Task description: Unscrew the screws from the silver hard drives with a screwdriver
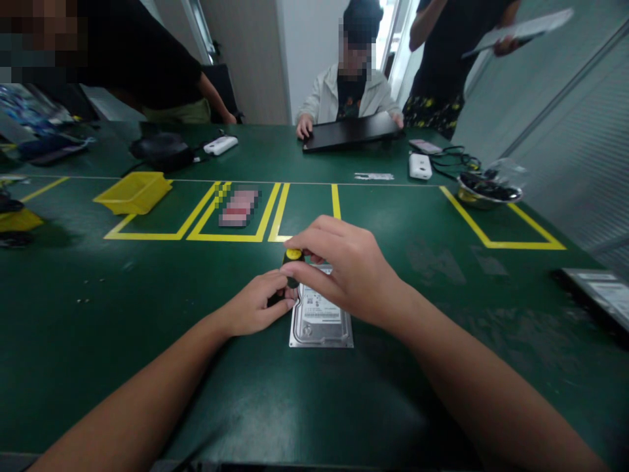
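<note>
A silver hard drive (322, 321) lies flat on the green table (147, 341) in front of me. A screwdriver (293, 257) with a black handle and yellow cap stands upright at the drive's near-left top corner. My right hand (344, 272) pinches the top of the handle from the right. My left hand (258, 305) is curled round the lower part of the tool at the drive's left edge. The tip is hidden behind my fingers.
A yellow tray (133, 192) sits at the back left inside yellow floor-tape boxes (275, 216). A metal bowl (486, 190) with dark parts is at the back right. A person across the table holds a black laptop (351, 131). Two others stand nearby. Another drive (597, 288) lies at the right edge.
</note>
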The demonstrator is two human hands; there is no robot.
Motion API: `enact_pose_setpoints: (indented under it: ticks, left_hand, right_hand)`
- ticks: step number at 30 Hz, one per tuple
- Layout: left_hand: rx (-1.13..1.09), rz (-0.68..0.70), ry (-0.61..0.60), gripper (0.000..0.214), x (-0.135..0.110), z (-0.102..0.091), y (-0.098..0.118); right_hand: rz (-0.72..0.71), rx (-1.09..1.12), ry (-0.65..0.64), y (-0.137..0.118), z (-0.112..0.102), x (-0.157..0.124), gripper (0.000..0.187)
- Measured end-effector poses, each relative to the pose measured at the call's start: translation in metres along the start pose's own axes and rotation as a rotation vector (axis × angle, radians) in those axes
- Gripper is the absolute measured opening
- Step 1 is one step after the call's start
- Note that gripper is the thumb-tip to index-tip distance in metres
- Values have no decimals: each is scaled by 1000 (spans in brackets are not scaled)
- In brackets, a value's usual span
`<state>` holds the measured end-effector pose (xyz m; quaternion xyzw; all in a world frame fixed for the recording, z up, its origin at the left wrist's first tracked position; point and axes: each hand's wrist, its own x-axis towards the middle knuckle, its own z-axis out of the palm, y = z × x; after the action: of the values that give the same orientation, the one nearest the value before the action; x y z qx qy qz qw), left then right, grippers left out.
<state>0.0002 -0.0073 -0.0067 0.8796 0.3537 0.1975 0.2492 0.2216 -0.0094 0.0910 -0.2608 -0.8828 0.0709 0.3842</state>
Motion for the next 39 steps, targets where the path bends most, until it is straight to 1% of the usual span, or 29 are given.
enact_pose_setpoints:
  ticks: [4, 9, 15, 21, 24, 30, 33, 36, 39]
  left_hand:
    - [-15, -5, -5, 16, 0, 0, 0]
    - [-54, -6, -13, 16, 1, -1, 1]
    - [-64, -6, -20, 15, 2, -1, 2]
    - [-70, -9, -17, 13, 2, -1, 2]
    - [-72, -3, -18, 14, 2, -1, 1]
    - [-52, -1, -27, 15, 2, -2, 2]
    - [-46, 1, -25, 15, 1, -3, 3]
    - [-50, -4, -26, 15, 1, -2, 2]
    - [-45, -8, -19, 15, 0, -1, 0]
  right_hand:
    - [21, -1, 22, -1, 1, -1, 27]
    - [-8, 71, 16, -2, 0, 0, 23]
    - [-31, 156, -42, -5, -5, 1, 28]
    - [-80, 225, -58, -6, -7, 1, 32]
    - [-62, 218, -38, -7, -7, 1, 32]
    - [-41, 186, -37, -8, -8, 2, 17]
    - [-40, 186, -50, -8, -9, 3, 14]
    - [-33, 182, -63, -6, -8, 3, 14]
    - [-60, 175, -70, -6, -9, 3, 20]
